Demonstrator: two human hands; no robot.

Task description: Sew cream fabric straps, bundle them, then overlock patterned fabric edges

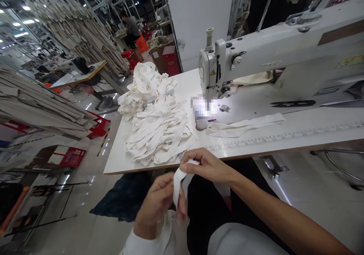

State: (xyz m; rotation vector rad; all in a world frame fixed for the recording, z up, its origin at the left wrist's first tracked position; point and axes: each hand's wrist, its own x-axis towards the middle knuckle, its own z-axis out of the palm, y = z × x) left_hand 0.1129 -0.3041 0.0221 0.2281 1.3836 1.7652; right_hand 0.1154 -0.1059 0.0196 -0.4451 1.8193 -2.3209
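Over my lap, just off the table's front edge, I hold a white fabric strip between both hands. My right hand pinches its upper end between thumb and fingers. Lower and to the left, my left hand is closed on the strip's lower part, slightly blurred. A heap of cream fabric strips covers the left end of the table, beyond my hands. One separate folded strip lies in front of the sewing machine, whose lit needle area is pixelated.
Black thread snips rest on the machine bed. A printed ruler runs along the table's front edge. Dark blue cloth hangs below the table at left. Racks of hanging fabric and a seated person are farther back.
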